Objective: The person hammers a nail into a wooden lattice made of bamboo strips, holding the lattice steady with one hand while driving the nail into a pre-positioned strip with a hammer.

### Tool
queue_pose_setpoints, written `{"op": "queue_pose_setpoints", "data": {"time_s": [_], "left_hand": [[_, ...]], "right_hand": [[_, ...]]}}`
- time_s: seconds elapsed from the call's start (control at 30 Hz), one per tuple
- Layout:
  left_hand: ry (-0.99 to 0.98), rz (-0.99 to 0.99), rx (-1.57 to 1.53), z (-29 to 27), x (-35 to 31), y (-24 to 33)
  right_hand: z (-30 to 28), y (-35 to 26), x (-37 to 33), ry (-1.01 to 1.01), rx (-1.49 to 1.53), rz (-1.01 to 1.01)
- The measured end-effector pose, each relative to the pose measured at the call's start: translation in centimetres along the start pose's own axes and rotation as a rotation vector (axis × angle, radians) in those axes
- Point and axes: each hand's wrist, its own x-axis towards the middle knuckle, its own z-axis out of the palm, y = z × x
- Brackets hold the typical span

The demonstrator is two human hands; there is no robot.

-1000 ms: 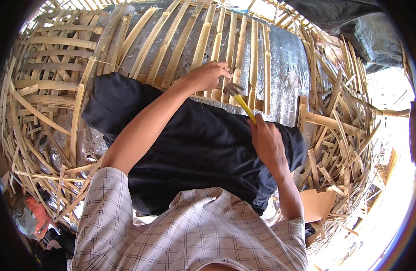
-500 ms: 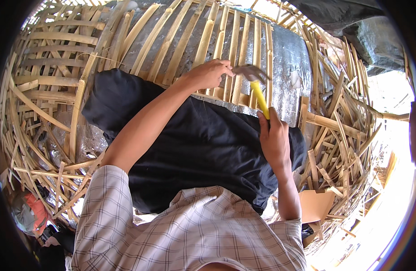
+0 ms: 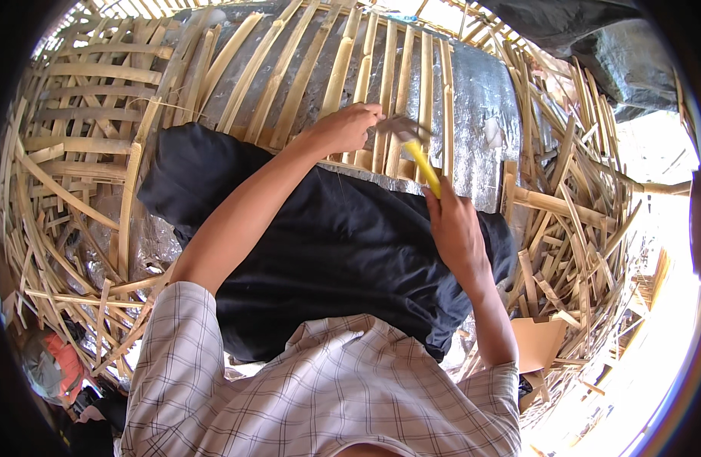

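My right hand point(image 3: 455, 228) is wrapped round the yellow handle of a claw hammer point(image 3: 423, 167). The dark hammer head, slightly blurred, is just right of my left fingertips, above the bamboo slats. My left hand point(image 3: 349, 128) is closed, its thumb and fingertips pinched together over the near ends of the slats; what they hold is too small to make out. Under and beyond both hands, a row of split bamboo slats point(image 3: 337, 72) runs away from me, side by side with gaps. Their near ends meet a crosswise strip point(image 3: 366, 160).
Black cloth point(image 3: 328, 251) covers my lap. Grey plastic sheeting point(image 3: 484, 99) lies beneath the slats. A woven bamboo panel point(image 3: 99, 91) lies at left. Loose bamboo pieces point(image 3: 571, 251) pile up at right, near a cardboard piece point(image 3: 537, 343). A dark tarp point(image 3: 624, 68) hangs at far right.
The hammer head has swung a little left, closer to my left fingertips, and my right hand has shifted slightly with it. My left hand has moved slightly left, still pinched.
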Motion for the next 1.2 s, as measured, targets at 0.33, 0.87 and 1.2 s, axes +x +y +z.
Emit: {"op": "queue_pose_setpoints", "data": {"time_s": [0.33, 0.87, 1.2], "left_hand": [[0.017, -0.046, 0.007, 0.4, 0.4, 0.0], [-0.008, -0.045, -0.038, 0.7, 0.4, -1.4], [-0.017, 0.068, -0.005, 0.7, 0.7, -2.0]], "right_hand": [[-1.3, -0.3, 1.5, -0.032, -0.151, -0.106], [-5.3, -0.9, 4.1, -0.283, -0.179, -0.163], [-4.5, -0.3, 2.9, -0.219, -0.196, -0.140]]}}
